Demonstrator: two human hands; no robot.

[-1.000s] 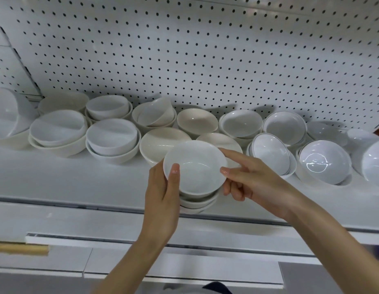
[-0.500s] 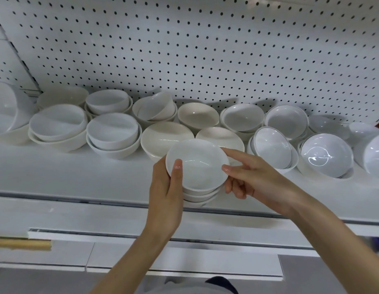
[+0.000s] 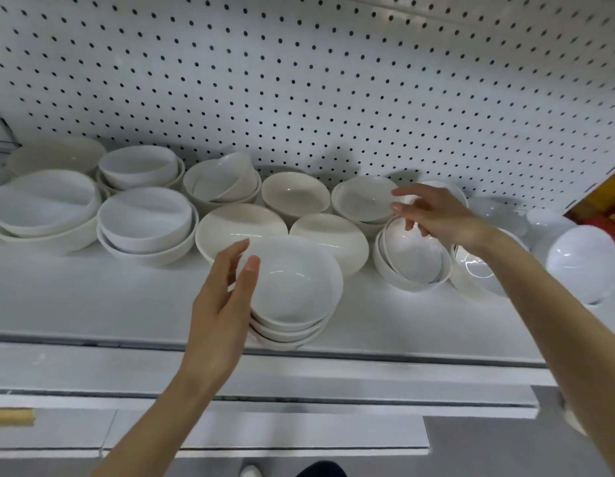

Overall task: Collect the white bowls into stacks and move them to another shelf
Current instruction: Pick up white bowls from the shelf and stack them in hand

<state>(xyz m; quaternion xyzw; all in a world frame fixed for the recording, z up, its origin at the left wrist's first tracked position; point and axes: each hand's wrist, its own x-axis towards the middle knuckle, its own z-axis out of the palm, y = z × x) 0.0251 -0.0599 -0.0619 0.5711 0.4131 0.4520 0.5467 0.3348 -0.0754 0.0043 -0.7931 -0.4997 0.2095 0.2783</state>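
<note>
Left hand (image 3: 220, 304) slack-fingered beside bowl stack (image 3: 292, 287) — right hand (image 3: 435, 215) splayed, empty, over tilted bowl (image 3: 414, 254)

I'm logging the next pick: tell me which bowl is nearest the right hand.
The tilted bowl just right of the front stack: the right hand is at its rim; the others lie farther off.

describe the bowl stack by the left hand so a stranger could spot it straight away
Look at the white shelf under the dotted pegboard. The stack of small white bowls stands alone at its front edge, near the middle, with the left hand beside its rim. All the other bowls sit farther back, toward the pegboard.
</note>
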